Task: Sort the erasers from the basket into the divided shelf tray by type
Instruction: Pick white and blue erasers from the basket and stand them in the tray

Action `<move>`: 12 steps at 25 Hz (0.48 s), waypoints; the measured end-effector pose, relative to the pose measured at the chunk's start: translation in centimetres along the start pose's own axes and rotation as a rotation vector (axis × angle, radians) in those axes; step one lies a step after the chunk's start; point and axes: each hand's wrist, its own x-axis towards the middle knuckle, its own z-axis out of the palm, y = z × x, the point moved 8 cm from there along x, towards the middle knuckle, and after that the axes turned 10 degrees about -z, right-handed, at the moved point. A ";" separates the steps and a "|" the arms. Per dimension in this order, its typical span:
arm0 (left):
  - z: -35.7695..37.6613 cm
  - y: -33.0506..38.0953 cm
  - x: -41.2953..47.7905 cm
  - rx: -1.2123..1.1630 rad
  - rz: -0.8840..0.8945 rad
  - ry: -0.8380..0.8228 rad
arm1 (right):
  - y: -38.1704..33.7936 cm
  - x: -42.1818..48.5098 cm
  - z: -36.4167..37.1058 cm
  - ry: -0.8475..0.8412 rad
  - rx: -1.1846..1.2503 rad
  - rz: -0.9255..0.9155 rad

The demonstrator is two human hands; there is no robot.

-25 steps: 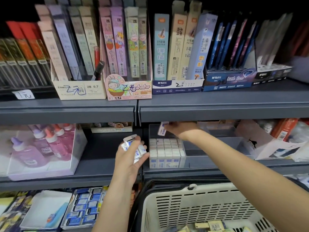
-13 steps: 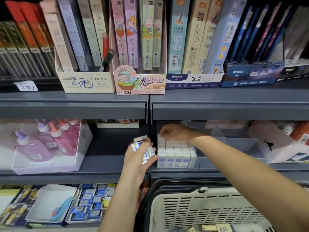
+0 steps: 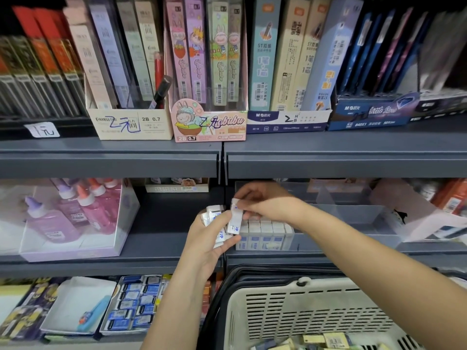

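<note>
**White eraser (image 3: 234, 218), light and slick**

It stands upright at the left edge of the tray (image 3: 353, 215). The right grip (image 3: 265, 203) pinches its top; the left grip (image 3: 209, 246) clutches a bunch (image 3: 212, 217) of others. Likely firm with a slippery wrapper: pinch the long sides.

Above the right hand (image 3: 262, 204), pinching a single white eraser (image 3: 234, 216), the grey metal shelf edge (image 3: 341, 164) hangs low. Below and right of the grip, rows of white-and-blue erasers (image 3: 267, 234) fill the left compartment of the clear plastic divided tray (image 3: 358, 213); compartments farther right lie open. Close on its left, the left hand (image 3: 209, 245) gripping a bundle of erasers (image 3: 213, 215) blocks passage; beyond, dark shelf floor (image 3: 164, 223) runs free to the clear box of glue bottles (image 3: 75, 223).
</note>
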 end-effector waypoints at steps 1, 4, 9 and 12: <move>-0.5 0.0 0.0 -0.014 -0.004 0.029 | 0.1 -0.1 -0.7 0.021 0.035 0.024; -2.2 0.1 0.2 0.016 0.000 0.137 | 0.8 0.3 -3.1 0.065 -0.002 0.109; -2.4 0.5 0.5 0.011 0.011 0.135 | 2.3 1.1 -4.0 -0.009 -0.067 0.188; -2.0 0.5 0.9 -0.009 0.015 0.115 | 3.0 1.4 -6.0 0.131 -0.269 0.220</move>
